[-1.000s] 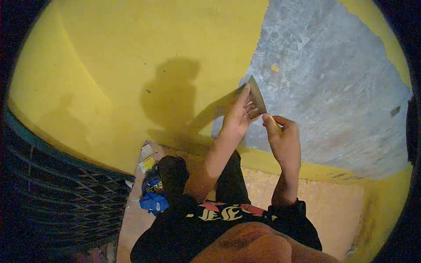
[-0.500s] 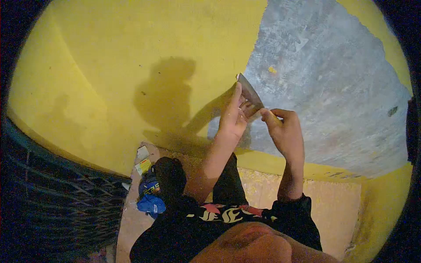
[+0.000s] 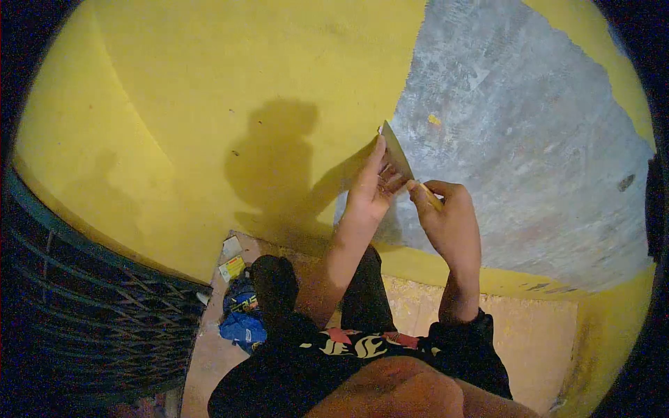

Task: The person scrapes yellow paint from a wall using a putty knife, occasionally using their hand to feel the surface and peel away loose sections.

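My right hand [image 3: 449, 209] is closed around the light wooden handle of a putty knife [image 3: 398, 153]. The wide, dark metal blade points up and left, with a small pale bit at its upper corner. Against the blade rests my left hand [image 3: 373, 188], one digit stretched along its left side and the other fingers bent close to its face. Part of those fingers is hidden by the blade. Both hands are in front of a yellow wall [image 3: 188, 83], by the left edge of a large grey patch [image 3: 516, 146].
A dark metal lattice [image 3: 97, 320] stands on the left. On the floor ledge [image 3: 216, 369] lie a blue bag [image 3: 242, 331] and a yellow-and-white packet [image 3: 231, 269]. My knees and dark trousers are below my arms. Shadows fall on the wall.
The view has shifted slightly. The putty knife has turned a little, and more of its wooden handle shows beside my right hand. My left hand stays at the blade.
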A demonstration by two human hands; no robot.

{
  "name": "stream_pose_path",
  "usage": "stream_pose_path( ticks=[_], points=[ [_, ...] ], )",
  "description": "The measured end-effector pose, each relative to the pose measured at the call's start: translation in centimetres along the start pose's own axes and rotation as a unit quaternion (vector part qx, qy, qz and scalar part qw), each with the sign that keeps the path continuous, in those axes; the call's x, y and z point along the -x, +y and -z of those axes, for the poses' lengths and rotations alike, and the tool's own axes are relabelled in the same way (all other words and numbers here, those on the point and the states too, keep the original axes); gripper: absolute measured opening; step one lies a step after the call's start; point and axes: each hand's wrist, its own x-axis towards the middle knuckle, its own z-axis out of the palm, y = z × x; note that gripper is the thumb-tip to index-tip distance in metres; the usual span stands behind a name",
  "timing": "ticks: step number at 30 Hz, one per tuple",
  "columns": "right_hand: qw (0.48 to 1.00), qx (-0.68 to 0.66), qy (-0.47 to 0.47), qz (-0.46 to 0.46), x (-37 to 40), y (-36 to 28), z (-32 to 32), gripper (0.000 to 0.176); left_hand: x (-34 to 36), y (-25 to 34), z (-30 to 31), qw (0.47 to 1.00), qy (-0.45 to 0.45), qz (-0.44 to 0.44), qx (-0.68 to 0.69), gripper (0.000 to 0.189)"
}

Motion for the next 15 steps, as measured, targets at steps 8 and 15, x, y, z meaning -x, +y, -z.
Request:
stream_pose_path(
  ticks=[8,15],
  points=[
    [0.995,0.018,0.044,0.092,-1.8,0.7,-1.4,0.043,1.3,0.9,-0.3,0.996,-0.054,-0.03,0.057,0.046],
    [0.996,-0.059,0.039,0.049,0.2,2.4,-1.1,0.04,-0.7,-0.8,0.8,0.999,0.0,-0.027,-0.022,0.04]
  ],
)
